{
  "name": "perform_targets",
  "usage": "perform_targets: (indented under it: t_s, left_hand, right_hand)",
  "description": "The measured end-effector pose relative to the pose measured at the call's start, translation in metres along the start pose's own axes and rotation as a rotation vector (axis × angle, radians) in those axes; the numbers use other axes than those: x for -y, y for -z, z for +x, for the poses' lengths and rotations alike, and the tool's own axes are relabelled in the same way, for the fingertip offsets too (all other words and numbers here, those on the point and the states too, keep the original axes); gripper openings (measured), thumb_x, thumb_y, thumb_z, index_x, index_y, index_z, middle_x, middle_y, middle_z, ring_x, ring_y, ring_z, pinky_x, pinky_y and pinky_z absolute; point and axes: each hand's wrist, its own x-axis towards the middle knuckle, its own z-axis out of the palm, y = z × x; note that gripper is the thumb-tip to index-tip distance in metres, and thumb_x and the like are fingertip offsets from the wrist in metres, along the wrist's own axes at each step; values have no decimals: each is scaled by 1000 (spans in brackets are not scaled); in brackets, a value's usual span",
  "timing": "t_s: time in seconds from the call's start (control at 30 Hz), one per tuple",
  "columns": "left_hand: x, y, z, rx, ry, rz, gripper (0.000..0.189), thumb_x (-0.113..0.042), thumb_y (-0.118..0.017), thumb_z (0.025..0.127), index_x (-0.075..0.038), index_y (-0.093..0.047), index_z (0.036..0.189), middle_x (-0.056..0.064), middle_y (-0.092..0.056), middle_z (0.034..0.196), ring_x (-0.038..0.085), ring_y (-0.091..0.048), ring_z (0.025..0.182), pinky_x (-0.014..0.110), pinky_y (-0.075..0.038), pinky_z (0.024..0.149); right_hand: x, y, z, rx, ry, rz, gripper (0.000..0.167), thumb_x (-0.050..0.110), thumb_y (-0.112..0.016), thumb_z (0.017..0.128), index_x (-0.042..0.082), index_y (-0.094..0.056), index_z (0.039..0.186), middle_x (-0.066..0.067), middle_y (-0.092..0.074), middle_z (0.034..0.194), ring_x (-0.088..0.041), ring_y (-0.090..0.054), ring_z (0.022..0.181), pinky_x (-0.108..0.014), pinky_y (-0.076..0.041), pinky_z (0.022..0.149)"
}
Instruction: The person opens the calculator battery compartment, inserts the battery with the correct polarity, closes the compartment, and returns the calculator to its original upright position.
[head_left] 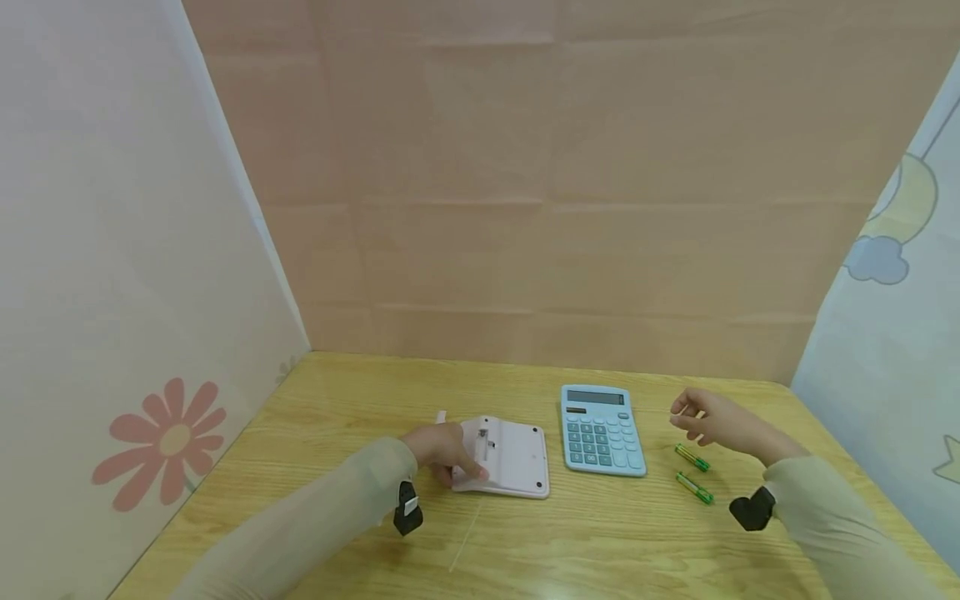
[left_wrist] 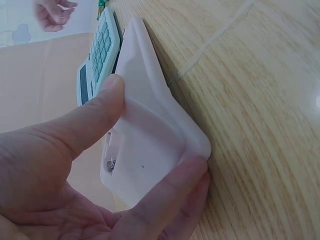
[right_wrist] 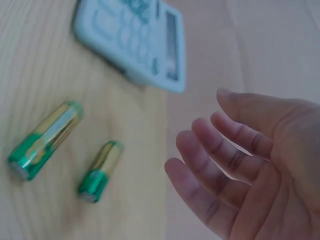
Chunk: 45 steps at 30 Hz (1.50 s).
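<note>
A pale pink calculator (head_left: 521, 458) lies face down on the table, its battery compartment (head_left: 486, 446) uncovered. My left hand (head_left: 444, 450) grips its left side, thumb on the back and fingers at the edge. In the left wrist view, a metal spring (left_wrist: 111, 164) shows inside the compartment. Two green-and-gold batteries, one farther (head_left: 692, 457) and one nearer (head_left: 694, 487), lie on the table at the right. Above and just beyond them hovers my right hand (head_left: 720, 419), fingers loosely bent, holding nothing. Both batteries look blurred in the right wrist view.
A light blue calculator (head_left: 603, 433) lies face up between the pink one and the batteries. The wooden table (head_left: 360, 392) meets a tan backdrop (head_left: 450, 250) behind, with patterned panels on the left (head_left: 150, 250) and right (head_left: 892, 333).
</note>
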Motion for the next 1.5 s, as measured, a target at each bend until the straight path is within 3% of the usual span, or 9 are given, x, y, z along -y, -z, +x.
perform_targets:
  t_s: [0.2,0.4,0.63,0.8,1.07,1.5]
  left_hand:
    - [2,0,2,-1,-1,10,57,-31,-85,74,3,-54,109,12,-56,90,19,-58,55,30,-51,63]
    - [2,-1,3,-1,-7,12,57,-31,-85,74,3,-54,109,12,-56,89,19,-57,55,30,-51,63]
    - [2,0,3,-2,-8,8,58,-30,-85,74,4,-54,110,12,-56,91,18,-57,55,29,-51,62]
    - [1,1,1,1,-3,15,58,-31,-84,75,3,-54,111,12,-55,91,18,-56,55,29,-50,61]
    - [2,0,2,7,3,-6,60,-30,-85,75,4,-53,113,12,-55,92,19,-58,56,30,-50,62]
    - [-2,1,-4,10,3,-2,58,-30,-84,76,3,-54,112,12,-55,92,18,-56,57,28,-50,60]
  right_hand:
    - [-31,-7,4,-13,-70,-12,24,17,-55,99,-5,-50,107,-13,-58,92,-22,-59,79,-38,-54,66]
    - [-44,-13,6,-11,-105,-42,22,14,-58,97,-6,-50,103,-12,-56,88,-19,-55,71,-34,-50,59]
    - [-44,-20,8,54,-167,-54,23,16,-67,90,-2,-52,97,-4,-52,76,-13,-46,60,-28,-45,54]
    - [-39,-23,9,83,-160,-40,20,10,-67,89,-1,-50,93,-2,-47,68,-11,-41,55,-26,-42,53]
    - [-35,-26,10,88,-174,-24,21,3,-67,86,-1,-47,93,-5,-49,75,-14,-41,56,-29,-42,54]
    - [-37,-26,12,105,-172,-45,19,2,-66,88,1,-47,90,-4,-47,72,-13,-40,54,-27,-40,52]
